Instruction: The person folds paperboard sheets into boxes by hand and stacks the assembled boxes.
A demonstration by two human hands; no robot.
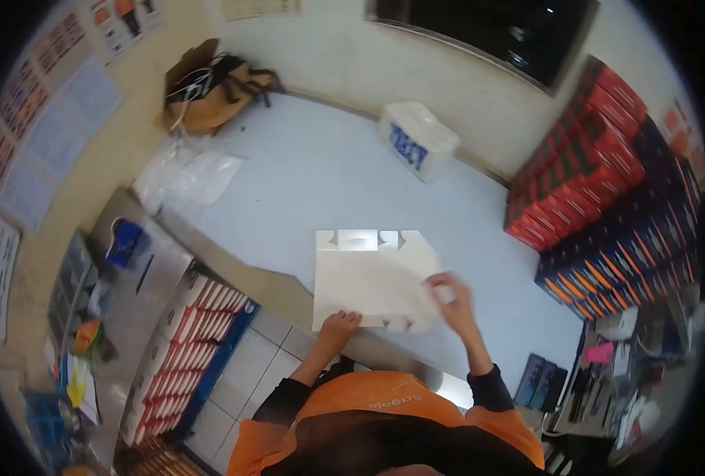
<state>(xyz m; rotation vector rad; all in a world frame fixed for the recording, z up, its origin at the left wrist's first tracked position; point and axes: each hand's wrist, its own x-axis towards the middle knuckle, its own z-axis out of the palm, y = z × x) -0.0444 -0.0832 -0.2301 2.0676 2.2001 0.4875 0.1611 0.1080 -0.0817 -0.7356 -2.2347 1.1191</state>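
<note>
A flat cream sheet of cut card with notched tabs along its far and near edges lies on the pale blue tabletop. At its near left corner my left hand rests on the edge, fingers bent over the card; whether it grips the edge is unclear. Beside the right edge, my right hand has its thumb and fingers curled towards each other round a small pale patch, too small to make out.
Red boxes and dark blue boxes are stacked at the right. A white container stands near the back wall. An open cardboard box with black items sits back left, beside clear plastic. Packed white-red boxes fill a lower-left shelf.
</note>
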